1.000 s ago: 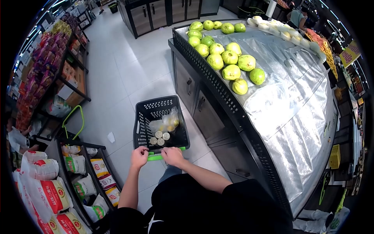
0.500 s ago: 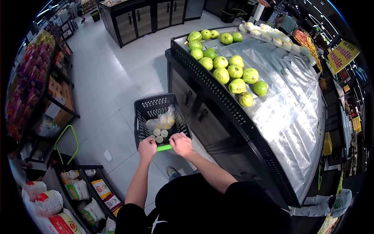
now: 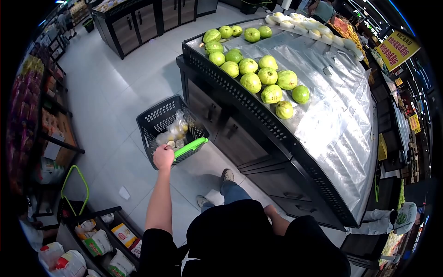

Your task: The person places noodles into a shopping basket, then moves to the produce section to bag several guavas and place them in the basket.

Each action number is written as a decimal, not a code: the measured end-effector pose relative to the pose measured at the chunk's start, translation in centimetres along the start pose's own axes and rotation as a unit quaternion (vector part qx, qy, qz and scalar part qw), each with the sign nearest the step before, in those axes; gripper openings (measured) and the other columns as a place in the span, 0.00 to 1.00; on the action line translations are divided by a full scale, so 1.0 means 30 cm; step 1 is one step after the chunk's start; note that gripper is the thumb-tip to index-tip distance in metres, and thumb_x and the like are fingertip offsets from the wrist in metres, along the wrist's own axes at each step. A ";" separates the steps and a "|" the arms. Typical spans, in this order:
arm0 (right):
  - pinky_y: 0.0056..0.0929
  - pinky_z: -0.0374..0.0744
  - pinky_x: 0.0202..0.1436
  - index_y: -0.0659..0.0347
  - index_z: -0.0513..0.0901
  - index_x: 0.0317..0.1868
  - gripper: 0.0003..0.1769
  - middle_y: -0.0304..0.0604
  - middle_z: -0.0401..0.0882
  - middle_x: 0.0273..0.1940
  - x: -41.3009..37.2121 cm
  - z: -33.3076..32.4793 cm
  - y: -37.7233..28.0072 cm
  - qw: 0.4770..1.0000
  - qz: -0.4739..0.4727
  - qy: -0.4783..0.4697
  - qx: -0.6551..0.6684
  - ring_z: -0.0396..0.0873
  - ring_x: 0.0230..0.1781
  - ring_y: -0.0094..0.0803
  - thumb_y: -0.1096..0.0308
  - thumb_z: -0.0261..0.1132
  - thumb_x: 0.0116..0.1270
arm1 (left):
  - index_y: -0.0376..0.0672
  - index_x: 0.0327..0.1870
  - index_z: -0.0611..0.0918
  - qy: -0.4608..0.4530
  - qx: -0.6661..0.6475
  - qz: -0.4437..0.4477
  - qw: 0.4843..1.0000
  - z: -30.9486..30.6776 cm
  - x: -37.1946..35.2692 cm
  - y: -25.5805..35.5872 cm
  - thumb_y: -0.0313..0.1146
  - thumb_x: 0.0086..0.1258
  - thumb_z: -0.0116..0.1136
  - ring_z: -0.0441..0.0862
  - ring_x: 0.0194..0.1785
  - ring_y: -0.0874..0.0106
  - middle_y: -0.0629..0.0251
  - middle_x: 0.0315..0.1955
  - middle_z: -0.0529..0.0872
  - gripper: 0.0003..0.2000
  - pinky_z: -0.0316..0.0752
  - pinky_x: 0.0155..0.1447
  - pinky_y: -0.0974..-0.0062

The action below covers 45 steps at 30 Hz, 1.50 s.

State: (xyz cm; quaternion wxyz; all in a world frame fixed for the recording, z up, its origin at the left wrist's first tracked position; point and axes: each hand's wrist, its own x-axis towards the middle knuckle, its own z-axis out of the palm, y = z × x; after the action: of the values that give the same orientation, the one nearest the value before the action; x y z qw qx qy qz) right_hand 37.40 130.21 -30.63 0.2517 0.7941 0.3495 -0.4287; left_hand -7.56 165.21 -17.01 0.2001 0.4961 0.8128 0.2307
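Note:
My left hand [image 3: 164, 157] is closed round the left end of the bright green handle [image 3: 191, 147] of a black perforated basket [image 3: 146, 121]. Inside the basket lie a clear plastic bag with yellowish items [image 3: 178, 128] and several small round pale-topped containers [image 3: 171, 144]. Of my right arm, a bent part shows beside my body; the hand's fingers are hidden behind the black clothing. Several green guavas [image 3: 267, 75] rest on the silvery display stand [image 3: 323, 124] to the right of the basket.
The stand's black perforated rim [image 3: 258, 111] runs beside the basket. Packed shelves [image 3: 50, 124] line the left. Bagged goods [image 3: 98, 243] fill a bin at the lower left, near another green handle [image 3: 74, 184]. A person [image 3: 397, 219] is at the lower right.
My right hand has let go of the handle and drawn back to my body. The basket has tilted and turned, its handle now slanting up to the right. The view has shifted, and both feet show.

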 end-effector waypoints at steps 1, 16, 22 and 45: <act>0.45 0.79 0.60 0.67 0.87 0.49 0.28 0.58 0.84 0.54 -0.033 0.011 0.018 1.000 0.003 0.015 -0.019 0.81 0.58 0.54 0.48 0.68 0.62 | 0.47 0.38 0.90 0.003 -0.006 -0.009 1.000 0.004 0.017 -0.001 0.38 0.63 0.54 0.86 0.44 0.46 0.47 0.36 0.89 0.13 0.80 0.51 0.52; 0.42 0.80 0.56 0.59 0.89 0.44 0.20 0.52 0.88 0.45 0.097 -0.530 -0.348 0.931 -0.146 0.122 0.311 0.85 0.50 0.48 0.51 0.67 0.63 | 0.35 0.38 0.89 -0.031 -0.058 0.066 0.996 0.076 0.254 -0.084 0.36 0.67 0.54 0.86 0.36 0.63 0.53 0.31 0.89 0.14 0.78 0.46 0.65; 0.37 0.79 0.60 0.57 0.84 0.56 0.22 0.47 0.87 0.50 0.063 -0.711 -0.459 0.894 -0.319 0.104 0.297 0.84 0.53 0.43 0.54 0.66 0.66 | 0.37 0.38 0.89 -0.029 -0.032 0.040 0.998 0.090 0.302 -0.116 0.33 0.67 0.50 0.86 0.39 0.58 0.51 0.33 0.90 0.14 0.78 0.50 0.63; 0.41 0.81 0.51 0.66 0.82 0.59 0.27 0.54 0.88 0.40 -0.461 -1.650 0.032 0.777 -0.031 0.496 0.387 0.87 0.44 0.48 0.58 0.71 0.64 | 0.35 0.50 0.84 -0.601 -0.283 0.396 0.634 0.185 -0.159 1.339 0.21 0.66 0.63 0.81 0.29 0.84 0.67 0.31 0.89 0.12 0.70 0.31 0.87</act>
State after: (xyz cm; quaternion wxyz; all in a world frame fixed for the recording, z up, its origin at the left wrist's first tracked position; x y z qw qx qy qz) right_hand 57.78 159.53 6.34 -0.2980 0.9161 0.2552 -0.0821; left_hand 26.24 178.02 1.98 0.6642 0.7184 0.1332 0.1579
